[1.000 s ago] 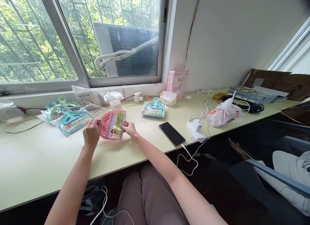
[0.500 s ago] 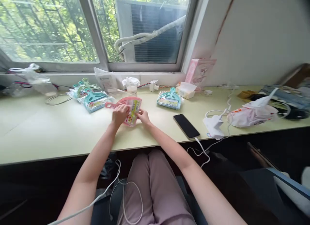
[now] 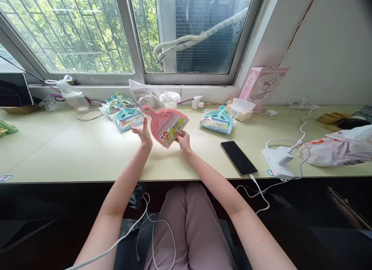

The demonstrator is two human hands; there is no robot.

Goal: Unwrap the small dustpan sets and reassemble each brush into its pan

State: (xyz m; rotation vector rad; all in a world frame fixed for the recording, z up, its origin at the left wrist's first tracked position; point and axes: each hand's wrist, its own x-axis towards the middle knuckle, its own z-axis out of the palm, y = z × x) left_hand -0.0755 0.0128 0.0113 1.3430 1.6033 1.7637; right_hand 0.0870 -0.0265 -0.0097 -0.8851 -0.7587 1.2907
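A pink dustpan (image 3: 158,124) with a small brush nested in it and a bright printed label is raised above the desk, tilted, its ring handle pointing up and left. My right hand (image 3: 183,141) pinches its lower right edge by the label. My left hand (image 3: 143,132) is open beside the dustpan's left edge, thumb and fingers apart. Just behind that hand lies a wrapped teal dustpan set (image 3: 128,117), next to more wrapped green sets (image 3: 118,97). Another wrapped teal set (image 3: 217,121) lies right of the pink one.
A black phone (image 3: 238,157) on a white cable lies near the desk's front edge. Farther right are a white charger block (image 3: 279,161) and a white plastic bag (image 3: 338,148). A tissue pack (image 3: 240,109) and a pink box (image 3: 263,88) stand by the window.
My left hand has let go of the pink dustpan and opened to its left. The dustpan has turned in my right hand, its handle now higher. The view has shifted left.
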